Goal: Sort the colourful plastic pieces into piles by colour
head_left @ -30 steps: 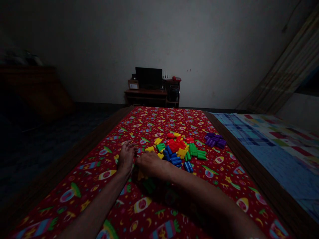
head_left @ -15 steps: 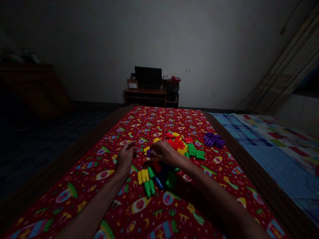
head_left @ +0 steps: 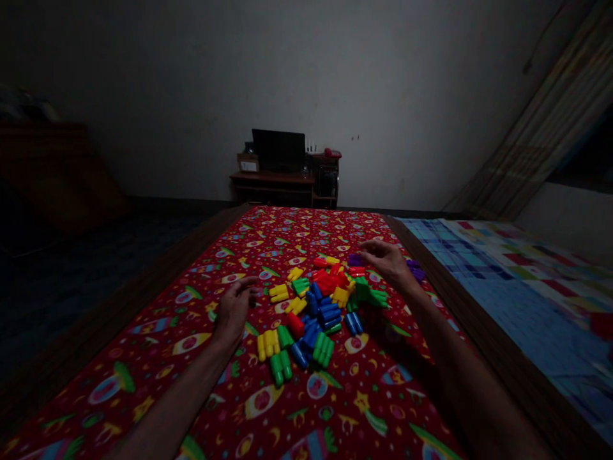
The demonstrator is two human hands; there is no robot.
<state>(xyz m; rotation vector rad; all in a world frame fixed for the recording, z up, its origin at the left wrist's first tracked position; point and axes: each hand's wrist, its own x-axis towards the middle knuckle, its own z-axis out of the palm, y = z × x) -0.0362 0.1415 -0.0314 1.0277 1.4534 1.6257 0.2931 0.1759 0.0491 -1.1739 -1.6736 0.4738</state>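
Showing, head view, one dim frame: the right hand [head_left: 387,259], right of centre, reaches out over the far side of the heap of plastic blocks [head_left: 325,300], and its fingers [head_left: 371,254] appear to pinch a purple block [head_left: 355,260]. That block sits just left of the fingertips, near the purple group [head_left: 416,273], which shows partly behind the wrist. The left hand [head_left: 234,308], left of centre, lies on the red printed cloth [head_left: 287,409] with its fingers loosely curled and nothing in them. It is just beside the yellow blocks [head_left: 268,343] and green blocks [head_left: 280,367] at the heap's near edge. Judged step: one purple block in transit beside its like colour. Setting it down there would call for only a short shift rightward and parted fingers. At the rear of the room is a low desk with a dark screen [head_left: 279,150], and at right a blue checked sheet [head_left: 502,281].
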